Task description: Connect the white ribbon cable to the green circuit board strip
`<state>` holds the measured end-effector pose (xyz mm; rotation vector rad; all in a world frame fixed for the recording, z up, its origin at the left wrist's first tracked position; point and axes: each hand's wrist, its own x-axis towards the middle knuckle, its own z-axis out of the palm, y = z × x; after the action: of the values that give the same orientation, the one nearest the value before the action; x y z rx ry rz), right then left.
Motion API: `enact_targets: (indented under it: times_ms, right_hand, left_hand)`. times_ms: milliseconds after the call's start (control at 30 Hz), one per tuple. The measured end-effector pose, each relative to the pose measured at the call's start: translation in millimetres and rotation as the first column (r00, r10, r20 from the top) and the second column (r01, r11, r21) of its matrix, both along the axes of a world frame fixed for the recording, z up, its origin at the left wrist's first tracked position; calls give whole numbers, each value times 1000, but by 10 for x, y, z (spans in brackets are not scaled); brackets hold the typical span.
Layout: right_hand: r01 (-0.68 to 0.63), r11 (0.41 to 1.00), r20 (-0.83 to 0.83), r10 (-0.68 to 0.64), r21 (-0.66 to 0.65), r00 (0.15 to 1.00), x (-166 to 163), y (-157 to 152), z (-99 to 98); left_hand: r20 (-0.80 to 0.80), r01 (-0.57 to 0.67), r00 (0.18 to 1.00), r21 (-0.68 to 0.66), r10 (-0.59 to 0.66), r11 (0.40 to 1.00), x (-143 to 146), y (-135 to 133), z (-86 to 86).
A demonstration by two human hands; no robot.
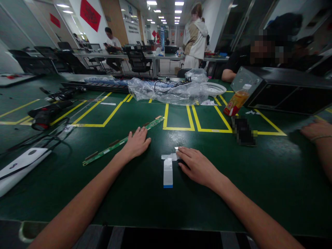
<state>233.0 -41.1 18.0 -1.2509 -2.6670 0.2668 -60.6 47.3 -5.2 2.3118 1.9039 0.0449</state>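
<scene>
A long, narrow green circuit board point(114, 149) lies slantwise on the dark green table. My left hand point(136, 142) rests across its middle with the fingers stretched out, covering part of the board. To the right lies a white flat ribbon cable point(168, 173), folded at an angle, with a blue strip at its near end. The fingertips of my right hand point(198, 165) press down on the cable's far part. The fingers there are extended, lying low over the table, and they hide some of the cable.
Clear plastic wrap point(166, 90) and a white basket point(214, 88) lie across the back. On the right are a drink bottle point(236, 101), a phone point(243, 130), a black case point(287, 88) and another person's hand point(317, 129). Black clamp-like tools point(50, 112) and a white device point(22, 167) lie left.
</scene>
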Motion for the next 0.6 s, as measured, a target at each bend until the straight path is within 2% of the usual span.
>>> enact_targets:
  times_ms: [100,200,267,333,600]
  right_hand:
    - [-5,1000,13,5,5,1000,-48,-38,23]
    - [-4,1000,20,4,12,1000,-106,-87,21]
    - [17,1000,34,-17,10,999,-149,-125,8]
    - [57,998,56,-57,3,997,-192,-161,-8]
    - [157,987,99,-158,15,982,-296,-223,-26]
  left_hand:
    - [82,257,963,-11,-255,966,374,-247,49]
    - [163,532,838,-33,-521,846,585,-415,90]
    - [200,632,764,-42,-613,774,629,-462,109]
    - [223,656,742,-46,-632,754,623,-468,124]
    - [289,650,738,-59,-610,758,558,-441,189]
